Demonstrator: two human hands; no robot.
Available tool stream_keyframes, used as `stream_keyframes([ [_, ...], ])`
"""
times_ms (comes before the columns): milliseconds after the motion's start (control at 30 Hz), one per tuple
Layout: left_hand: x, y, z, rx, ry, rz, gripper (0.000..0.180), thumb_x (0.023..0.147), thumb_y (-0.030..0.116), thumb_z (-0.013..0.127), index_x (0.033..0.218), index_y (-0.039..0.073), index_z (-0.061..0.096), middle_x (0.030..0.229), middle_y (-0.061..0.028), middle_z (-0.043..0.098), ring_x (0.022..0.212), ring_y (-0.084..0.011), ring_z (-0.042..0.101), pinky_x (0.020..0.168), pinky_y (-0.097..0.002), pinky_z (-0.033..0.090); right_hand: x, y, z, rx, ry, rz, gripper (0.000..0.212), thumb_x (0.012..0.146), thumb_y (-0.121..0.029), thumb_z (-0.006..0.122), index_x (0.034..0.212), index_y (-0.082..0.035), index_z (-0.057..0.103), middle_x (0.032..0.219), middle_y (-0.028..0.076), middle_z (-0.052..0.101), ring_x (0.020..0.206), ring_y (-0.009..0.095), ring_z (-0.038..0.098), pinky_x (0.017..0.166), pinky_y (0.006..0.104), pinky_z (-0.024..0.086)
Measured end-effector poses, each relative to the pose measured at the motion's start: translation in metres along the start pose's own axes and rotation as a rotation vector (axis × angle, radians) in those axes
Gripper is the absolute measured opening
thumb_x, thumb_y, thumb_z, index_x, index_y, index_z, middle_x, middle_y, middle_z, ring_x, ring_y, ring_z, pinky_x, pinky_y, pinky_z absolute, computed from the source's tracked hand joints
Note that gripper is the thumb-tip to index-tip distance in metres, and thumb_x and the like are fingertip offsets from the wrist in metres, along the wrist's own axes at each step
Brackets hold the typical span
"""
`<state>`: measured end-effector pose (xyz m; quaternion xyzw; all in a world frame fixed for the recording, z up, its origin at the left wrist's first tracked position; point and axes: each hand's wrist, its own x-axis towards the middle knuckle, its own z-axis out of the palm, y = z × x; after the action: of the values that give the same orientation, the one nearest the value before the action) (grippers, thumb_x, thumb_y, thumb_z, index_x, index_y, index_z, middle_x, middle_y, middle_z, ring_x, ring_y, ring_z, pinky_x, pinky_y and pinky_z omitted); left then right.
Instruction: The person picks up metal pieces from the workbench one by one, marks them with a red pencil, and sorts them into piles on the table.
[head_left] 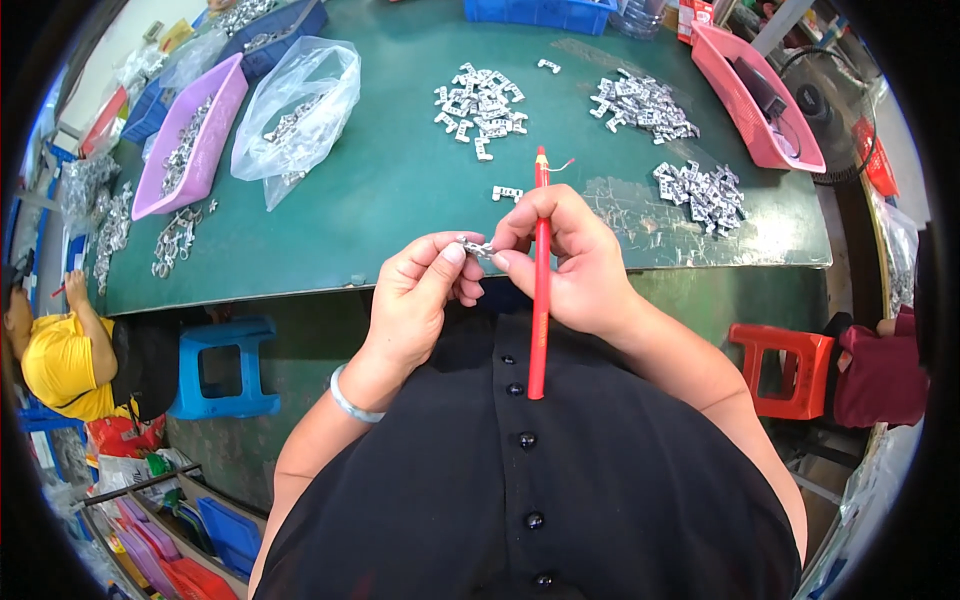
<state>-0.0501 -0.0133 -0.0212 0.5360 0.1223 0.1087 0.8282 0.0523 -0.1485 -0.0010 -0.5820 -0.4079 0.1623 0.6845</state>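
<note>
A small silvery metal part (477, 248) sits between my hands just above the near edge of the green table. My left hand (408, 300) is closed, pinching one end of it between thumb and fingers. My right hand (583, 262) is closed too, with its thumb and index fingertip at the part's other end. Tucked in that same hand is a red pencil (541, 320), held almost upright in the view, its sharpened tip away from me and a thin string hanging near it. A single metal part (507, 193) lies on the table just beyond my hands.
Piles of metal parts (480, 105) (645, 108) (700, 197) lie on the table (400, 200). A plastic bag (297, 120) and a pink basket (207, 150) stand left, another pink basket (735, 95) right. Stools (225, 370) (780, 370) and people (65, 365) (880, 375) flank me.
</note>
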Motion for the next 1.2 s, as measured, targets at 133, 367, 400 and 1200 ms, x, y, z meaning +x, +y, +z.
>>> stream_keyframes([
  [133, 0.002, 0.0, 0.001, -0.125, -0.046, -0.028, 0.022, 0.091, 0.014, 0.045, 0.102, -0.001, 0.056, 0.078, -0.0042, 0.059, 0.065, -0.0095, 0.054, 0.06, -0.0224, 0.045, 0.002, -0.005, 0.009, -0.139, -0.005, -0.162, 0.023, 0.072, 0.005, 0.062, 0.089, -0.002, 0.048, 0.076, 0.006, 0.053, 0.066, 0.014, 0.056, 0.059, 0.026, 0.046],
  [367, 0.002, -0.001, -0.002, -0.18, -0.067, -0.038, 0.023, 0.091, 0.015, 0.045, 0.103, -0.001, 0.056, 0.078, -0.0042, 0.059, 0.065, -0.0101, 0.054, 0.06, -0.023, 0.045, 0.002, -0.002, 0.009, -0.216, 0.006, -0.227, 0.023, 0.071, 0.006, 0.062, 0.088, -0.003, 0.048, 0.075, 0.007, 0.054, 0.067, 0.016, 0.057, 0.06, 0.0267, 0.046],
  [400, 0.002, -0.001, -0.002, -0.18, -0.067, -0.038, 0.023, 0.091, 0.015, 0.045, 0.103, -0.001, 0.056, 0.078, -0.0042, 0.059, 0.065, -0.0101, 0.054, 0.06, -0.023, 0.045, 0.001, -0.002, 0.009, -0.208, 0.004, -0.213, 0.023, 0.071, 0.006, 0.061, 0.088, -0.003, 0.048, 0.075, 0.007, 0.054, 0.067, 0.016, 0.058, 0.06, 0.0267, 0.046],
  [1200, -0.004, 0.009, 0.007, 0.85, 0.009, 0.872, 0.019, 0.073, -0.006, 0.062, 0.091, -0.003, 0.061, 0.076, -0.0115, 0.06, 0.064, -0.0169, 0.057, 0.057, -0.0229, 0.044, -0.004, 0.01, -0.002, 0.176, -0.011, 0.057, 0.026, 0.077, 0.011, 0.054, 0.096, -0.004, 0.042, 0.09, 0.008, 0.056, 0.085, 0.012, 0.056, 0.077, 0.025, 0.046],
])
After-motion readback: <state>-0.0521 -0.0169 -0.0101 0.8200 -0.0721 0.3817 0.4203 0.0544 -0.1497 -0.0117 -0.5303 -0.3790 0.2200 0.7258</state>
